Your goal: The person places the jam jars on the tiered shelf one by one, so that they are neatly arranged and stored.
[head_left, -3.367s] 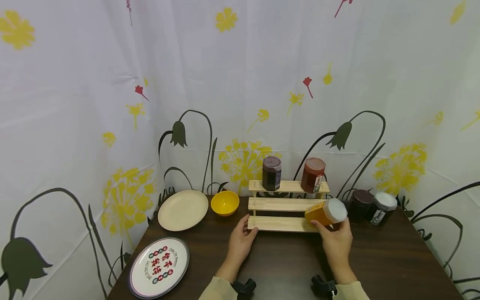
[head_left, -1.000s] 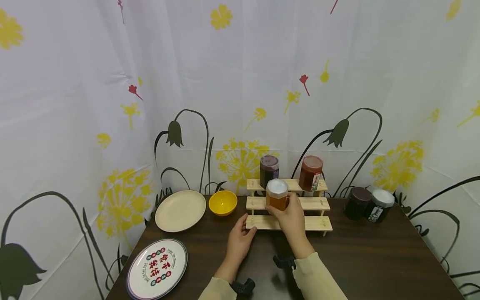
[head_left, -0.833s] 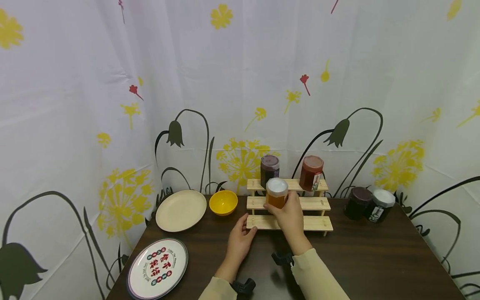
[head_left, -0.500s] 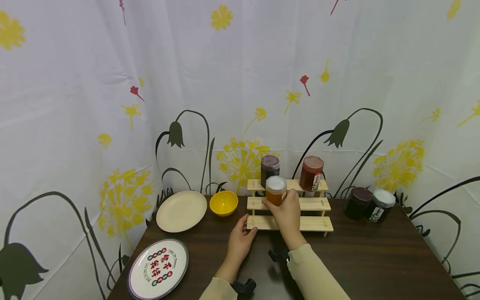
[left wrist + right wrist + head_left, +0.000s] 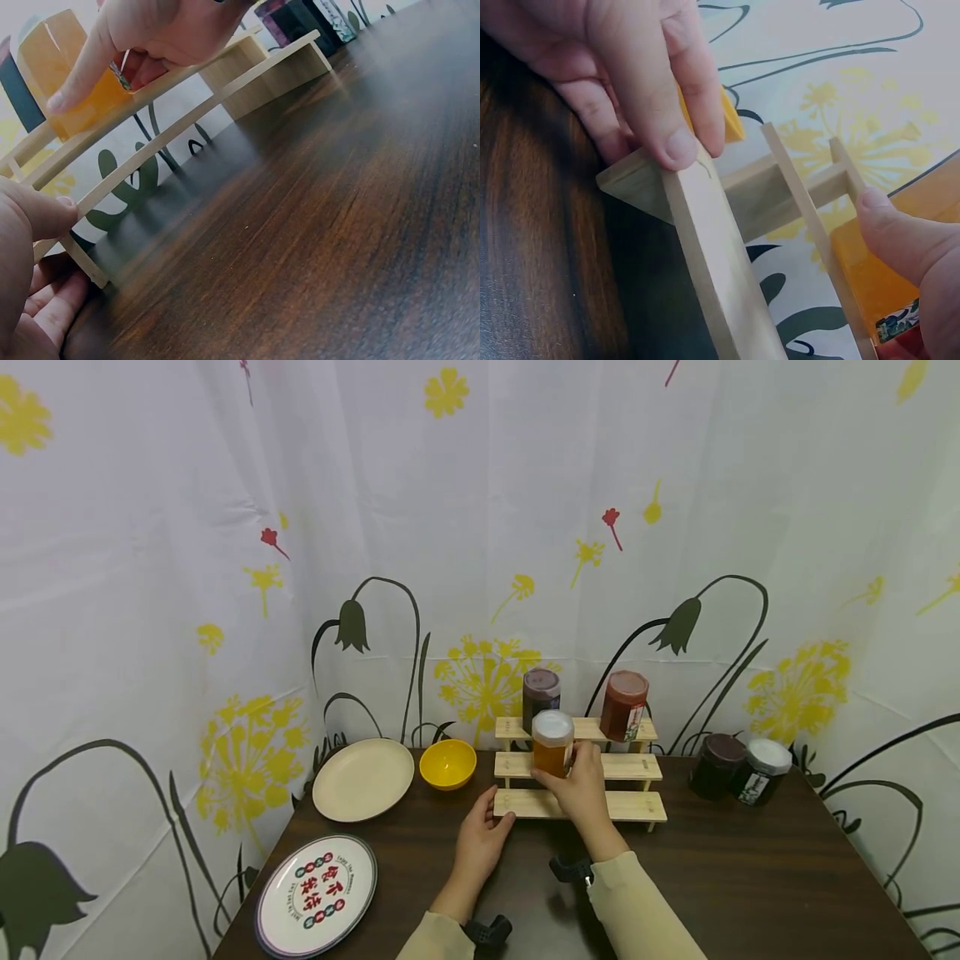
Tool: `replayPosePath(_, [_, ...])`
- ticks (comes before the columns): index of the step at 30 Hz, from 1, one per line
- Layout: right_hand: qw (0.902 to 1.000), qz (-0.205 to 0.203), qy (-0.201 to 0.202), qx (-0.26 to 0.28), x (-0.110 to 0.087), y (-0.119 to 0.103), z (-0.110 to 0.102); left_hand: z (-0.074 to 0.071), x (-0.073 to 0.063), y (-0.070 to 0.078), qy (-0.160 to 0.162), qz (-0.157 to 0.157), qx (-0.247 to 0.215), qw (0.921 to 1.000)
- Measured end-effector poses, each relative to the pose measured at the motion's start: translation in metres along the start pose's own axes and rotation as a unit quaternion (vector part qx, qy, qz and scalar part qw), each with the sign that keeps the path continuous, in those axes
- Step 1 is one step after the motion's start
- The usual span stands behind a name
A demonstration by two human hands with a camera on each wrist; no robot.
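My right hand grips an amber, honey-coloured jar with a white lid. The jar stands upright at the middle step of a three-step wooden display rack, left of its centre. In the left wrist view the jar's base meets the step's edge. My left hand holds the left end of the lowest step, its thumb on top and fingers beneath, as the right wrist view shows. A dark purple jar and a red jar occupy the top step.
On the table's right stand a dark-lidded jar and a white-lidded dark jar. At left are a yellow bowl, a cream plate and a white plate with red lettering. A flower-print curtain hangs behind.
My right hand has carried the amber jar left from the rack's right end and turned it from tilted to upright at the middle step. My left hand has kept its hold on the rack.
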State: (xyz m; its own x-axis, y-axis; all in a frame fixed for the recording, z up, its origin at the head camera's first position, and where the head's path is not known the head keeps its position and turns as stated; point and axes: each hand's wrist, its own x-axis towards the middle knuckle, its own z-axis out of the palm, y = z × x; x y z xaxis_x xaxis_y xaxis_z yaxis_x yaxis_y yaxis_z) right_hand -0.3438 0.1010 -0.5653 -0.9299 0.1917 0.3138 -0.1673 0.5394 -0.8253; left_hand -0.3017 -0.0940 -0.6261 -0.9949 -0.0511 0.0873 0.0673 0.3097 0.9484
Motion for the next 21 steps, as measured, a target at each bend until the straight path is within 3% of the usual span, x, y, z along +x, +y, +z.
replayPosePath(8, [1.0, -0.001, -0.002, 0.005, 0.001, -0.001, -0.002, -0.001, 0.002, 0.003, 0.001, 0.002, -0.001, 1.0])
replayPosePath(15, [0.9945, 0.03, -0.049, 0.087, -0.006, 0.0, -0.017, -0.001, 0.003, 0.002, 0.002, 0.006, 0.0, 1.0])
replayPosePath(21, [0.9945, 0.033, -0.017, 0.098, -0.018, 0.005, -0.037, 0.0, 0.001, 0.002, 0.004, -0.001, -0.003, 1.0])
